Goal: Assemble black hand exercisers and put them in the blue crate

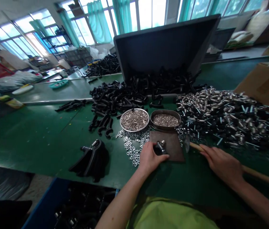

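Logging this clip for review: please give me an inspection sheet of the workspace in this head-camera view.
surface: green workbench
job's things: black metal fitting on a brown pad; wooden-handled hammer
clutter: loose steel nuts, heaped black parts, heaped silver sleeves, round steel tray of pins
hands: left hand holds the fitting on the pad; right hand grips the hammer's handle
cables: nothing seen
surroundings: curtained windows, cardboard box, blue crate

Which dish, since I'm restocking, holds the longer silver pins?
The round dish on the left: it holds the longer silver pins, while the oval dark-rimmed dish beside it holds much smaller pieces.
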`<state>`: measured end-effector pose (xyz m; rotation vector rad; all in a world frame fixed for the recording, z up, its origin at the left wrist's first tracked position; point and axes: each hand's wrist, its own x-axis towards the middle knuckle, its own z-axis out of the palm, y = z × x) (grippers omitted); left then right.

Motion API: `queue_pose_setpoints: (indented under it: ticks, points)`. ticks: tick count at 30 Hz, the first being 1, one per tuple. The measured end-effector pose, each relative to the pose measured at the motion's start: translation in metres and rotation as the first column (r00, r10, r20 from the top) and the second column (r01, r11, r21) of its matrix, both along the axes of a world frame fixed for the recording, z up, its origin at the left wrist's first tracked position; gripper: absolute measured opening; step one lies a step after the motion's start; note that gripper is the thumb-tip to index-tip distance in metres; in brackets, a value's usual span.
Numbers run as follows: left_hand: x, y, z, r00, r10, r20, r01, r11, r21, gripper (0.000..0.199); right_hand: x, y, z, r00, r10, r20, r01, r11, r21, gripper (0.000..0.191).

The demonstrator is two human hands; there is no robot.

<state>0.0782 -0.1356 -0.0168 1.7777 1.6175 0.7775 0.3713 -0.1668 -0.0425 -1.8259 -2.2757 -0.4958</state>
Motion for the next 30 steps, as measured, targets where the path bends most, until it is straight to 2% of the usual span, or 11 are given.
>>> queue_pose_setpoints:
  ticks: [2,5,9,13,14,16,17,19,22,27,30]
  points:
    - [0.0,-0.002,0.006,0.976,0.101,0.192,-0.087,0.993,-0.081,0.056,0.003,0.004,-0.004,1.0,0.012,-0.009,-0.011,1.0,0.02,0.045]
    - [0.009,-0.009,0.014,0.91,0.182,0.372,-0.133,0.979,-0.154,0.056,-0.028,0.01,0.003,0.954,0.088,-0.287,-0.081,0.996,0.038,0.047]
    - [0.02,-0.019,0.017,0.928,0.038,0.37,-0.001,0.995,-0.101,0.055,-0.096,0.012,0.028,0.72,0.16,-0.675,-0.301,0.949,-0.097,0.041]
    - [-0.012,0.005,0.034,0.915,-0.399,-0.058,0.399,0.917,-0.014,0.038,-0.116,0.023,0.036,0.708,0.13,-0.694,-0.323,0.934,-0.154,0.033]
    - [-0.029,0.018,0.043,0.875,-0.422,-0.237,0.424,0.905,-0.046,0.031,-0.111,0.027,0.034,0.742,0.115,-0.661,-0.309,0.933,-0.185,0.033]
    - [-0.069,0.053,0.06,0.726,-0.222,-0.651,0.234,0.97,-0.069,0.031,-0.1,0.034,0.03,0.826,0.089,-0.557,-0.273,0.927,-0.257,0.033]
    - [-0.09,0.071,0.068,0.68,-0.149,-0.718,0.15,0.987,-0.062,0.033,-0.096,0.036,0.028,0.865,0.078,-0.496,-0.25,0.923,-0.291,0.033]
    - [-0.131,0.106,0.076,0.613,-0.091,-0.785,0.056,0.996,-0.072,0.032,-0.092,0.037,0.024,0.919,0.069,-0.388,-0.208,0.921,-0.33,0.033]
    - [-0.175,0.143,0.07,0.519,-0.124,-0.846,-0.028,0.986,-0.162,0.022,-0.096,0.035,0.023,0.954,0.062,-0.295,-0.164,0.927,-0.338,0.031]
    - [-0.202,0.16,0.041,0.445,-0.225,-0.867,-0.002,0.968,-0.252,0.034,-0.101,0.033,0.023,0.958,0.047,-0.283,-0.145,0.93,-0.337,0.03]
    - [-0.208,0.161,0.04,0.438,-0.228,-0.87,0.06,0.973,-0.225,0.023,-0.097,0.033,0.023,0.942,-0.003,-0.336,-0.13,0.919,-0.373,0.03]
